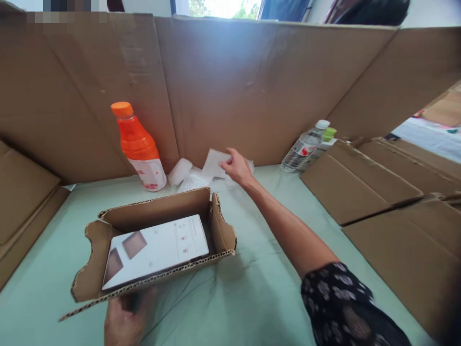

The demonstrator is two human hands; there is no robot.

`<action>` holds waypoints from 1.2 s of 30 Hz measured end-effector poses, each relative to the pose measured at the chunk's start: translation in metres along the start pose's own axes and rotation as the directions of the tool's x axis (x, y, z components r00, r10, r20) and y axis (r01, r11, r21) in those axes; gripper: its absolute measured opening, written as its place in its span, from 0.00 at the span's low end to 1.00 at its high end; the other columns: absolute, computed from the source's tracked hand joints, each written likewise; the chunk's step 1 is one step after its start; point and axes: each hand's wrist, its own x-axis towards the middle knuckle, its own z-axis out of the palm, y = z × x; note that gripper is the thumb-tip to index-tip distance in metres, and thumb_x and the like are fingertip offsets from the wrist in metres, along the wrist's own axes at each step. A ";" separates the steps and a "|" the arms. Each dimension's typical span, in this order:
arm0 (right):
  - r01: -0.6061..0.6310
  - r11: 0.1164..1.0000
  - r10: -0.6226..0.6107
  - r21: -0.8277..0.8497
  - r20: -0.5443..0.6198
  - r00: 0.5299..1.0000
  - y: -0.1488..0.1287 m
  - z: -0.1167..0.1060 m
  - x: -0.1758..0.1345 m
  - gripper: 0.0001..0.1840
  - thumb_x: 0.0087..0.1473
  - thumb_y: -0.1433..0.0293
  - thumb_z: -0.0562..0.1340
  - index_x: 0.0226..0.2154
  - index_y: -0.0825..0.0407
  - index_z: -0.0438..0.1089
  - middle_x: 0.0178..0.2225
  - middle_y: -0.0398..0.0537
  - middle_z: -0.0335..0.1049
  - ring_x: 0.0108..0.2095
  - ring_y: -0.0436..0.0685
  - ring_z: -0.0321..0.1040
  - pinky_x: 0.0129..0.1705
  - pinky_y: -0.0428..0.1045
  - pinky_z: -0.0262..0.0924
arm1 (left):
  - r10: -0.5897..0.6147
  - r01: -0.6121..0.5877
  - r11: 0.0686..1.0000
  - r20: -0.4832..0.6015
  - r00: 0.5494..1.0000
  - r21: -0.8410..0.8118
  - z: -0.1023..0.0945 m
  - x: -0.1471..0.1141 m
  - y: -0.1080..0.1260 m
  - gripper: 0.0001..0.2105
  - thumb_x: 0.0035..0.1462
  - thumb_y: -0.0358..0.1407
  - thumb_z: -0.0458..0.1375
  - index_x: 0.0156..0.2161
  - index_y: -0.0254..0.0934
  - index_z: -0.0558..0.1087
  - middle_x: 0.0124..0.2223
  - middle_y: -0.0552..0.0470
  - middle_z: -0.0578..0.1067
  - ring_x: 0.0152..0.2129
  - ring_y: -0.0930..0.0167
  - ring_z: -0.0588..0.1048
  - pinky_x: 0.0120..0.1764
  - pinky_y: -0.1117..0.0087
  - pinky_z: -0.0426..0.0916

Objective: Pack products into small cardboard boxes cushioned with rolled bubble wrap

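An uncovered cardboard box with cut, wavy end walls stands in front of me. Inside it lies a white printed carton with brownish squares on its face. My left hand grips the box low at its near wall; the fingertips are partly hidden beneath it. My right hand reaches forward to a pile of clear and white packing pieces, with thumb and index finger apart at the edge of a flat white sheet. Left of that sheet are crumpled bubble wrap and a white rolled piece.
An orange bottle stands left of the packing pieces. At the right back, a clear water bottle leans beside a green-capped container. A tall cardboard wall closes the back; folded cardboard flaps border the pale green tabletop.
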 end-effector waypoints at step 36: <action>-0.085 0.991 0.098 -0.104 0.126 0.987 0.041 -0.039 -0.184 0.21 0.57 0.62 0.62 0.51 0.53 0.72 0.57 0.59 0.70 0.60 0.66 0.64 0.61 0.61 0.59 | 0.296 -0.236 0.941 0.249 0.922 -0.244 0.032 0.005 0.067 0.32 0.52 0.41 0.65 0.60 0.38 0.63 0.58 0.41 0.71 0.57 0.59 0.70 0.62 0.55 0.61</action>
